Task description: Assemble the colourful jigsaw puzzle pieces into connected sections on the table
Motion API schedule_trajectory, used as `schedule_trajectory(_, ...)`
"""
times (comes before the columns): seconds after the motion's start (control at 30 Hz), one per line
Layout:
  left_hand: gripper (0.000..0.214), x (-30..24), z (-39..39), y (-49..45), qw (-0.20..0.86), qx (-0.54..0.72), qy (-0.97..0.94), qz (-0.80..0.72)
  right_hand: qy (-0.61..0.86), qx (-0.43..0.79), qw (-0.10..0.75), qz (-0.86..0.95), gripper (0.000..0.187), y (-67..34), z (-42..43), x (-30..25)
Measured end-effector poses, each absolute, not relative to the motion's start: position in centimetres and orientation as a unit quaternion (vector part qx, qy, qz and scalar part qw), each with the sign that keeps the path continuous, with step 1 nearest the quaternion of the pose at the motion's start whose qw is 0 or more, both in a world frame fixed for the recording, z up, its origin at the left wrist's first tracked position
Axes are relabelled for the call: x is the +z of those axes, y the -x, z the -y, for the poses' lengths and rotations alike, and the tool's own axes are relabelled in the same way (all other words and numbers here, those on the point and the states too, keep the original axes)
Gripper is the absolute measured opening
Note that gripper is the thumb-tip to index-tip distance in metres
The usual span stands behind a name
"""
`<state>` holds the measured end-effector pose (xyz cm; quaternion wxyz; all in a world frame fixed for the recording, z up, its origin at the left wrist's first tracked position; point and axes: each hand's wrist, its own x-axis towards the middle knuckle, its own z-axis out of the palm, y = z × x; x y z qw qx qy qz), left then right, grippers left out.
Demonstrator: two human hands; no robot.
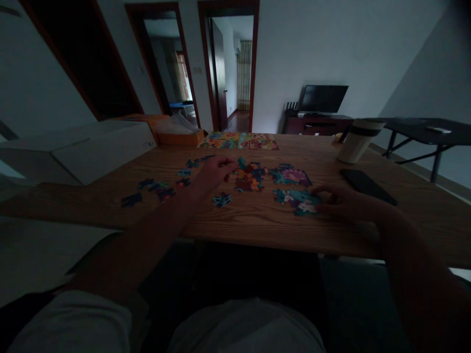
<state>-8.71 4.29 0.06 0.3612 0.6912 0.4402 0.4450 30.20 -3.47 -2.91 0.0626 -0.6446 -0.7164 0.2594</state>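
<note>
Grey shirt [246, 327] nearest — puzzle pieces [222, 200] — orange box [182, 139] holding whitish sheet [178, 123].

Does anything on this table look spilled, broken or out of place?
Nothing looks spilled or broken, though the dim light hides detail. Loose puzzle pieces lie scattered toward the left, ordinary enough. Only the pale tumbler at right seems odd: it appears to lean, probably through lens distortion, since the left door frame slants too.

grey sleeve [77, 321], plain grey shirt [246, 328]
</note>
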Motion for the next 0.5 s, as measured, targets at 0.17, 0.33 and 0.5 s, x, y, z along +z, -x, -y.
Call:
schedule_trajectory(0.17, 0.011, 0.1, -3.8, 8.2, 0.352, 0.414, -0.722, -0.428, 0.644, 0.24, 0.059, 0.724, 0.073, -30.1, 3.7, -2.7)
schedule_trajectory(0.33, 0.028, -0.8, -4.4, 9.5, 0.385, 0.431, -0.693, -0.431, 0.639, 0.235, 0.063, 0.73, 0.072, -29.8, 3.6, -2.6)
schedule_trajectory(0.5, 0.049, -2.2, -4.5, 10.0, 0.407, 0.396, -0.717, -0.404, 0.642, 0.233, 0.072, 0.727, 0.07, -30.2, 3.4, -2.9)
